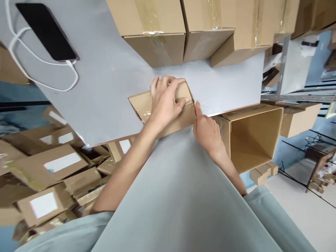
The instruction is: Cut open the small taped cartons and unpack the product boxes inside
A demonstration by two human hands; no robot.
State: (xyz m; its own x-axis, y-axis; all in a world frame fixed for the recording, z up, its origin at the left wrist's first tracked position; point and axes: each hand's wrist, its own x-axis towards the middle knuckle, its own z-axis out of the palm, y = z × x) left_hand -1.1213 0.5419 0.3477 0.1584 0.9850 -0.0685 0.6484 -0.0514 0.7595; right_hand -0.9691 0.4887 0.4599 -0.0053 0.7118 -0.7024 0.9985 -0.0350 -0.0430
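A small taped cardboard box (183,117) lies at the front edge of the grey-white tabletop, close to my body. Across its top rests my left hand (166,98), fingers curled over the far side and thumb pressed near the tape, gripping the box. My right hand (206,127) is closed at the box's right end, its index finger stretched along a thin tool. Only a red sliver of this tool, seemingly a box cutter (195,110), shows against the box's edge; the rest is hidden in the hand.
Several larger taped cartons (157,45) stand along the table's far side. A phone (47,31) with a white cable (75,78) lies at the left. An open carton (252,133) stands at the right, and many labelled boxes (60,161) are piled below left.
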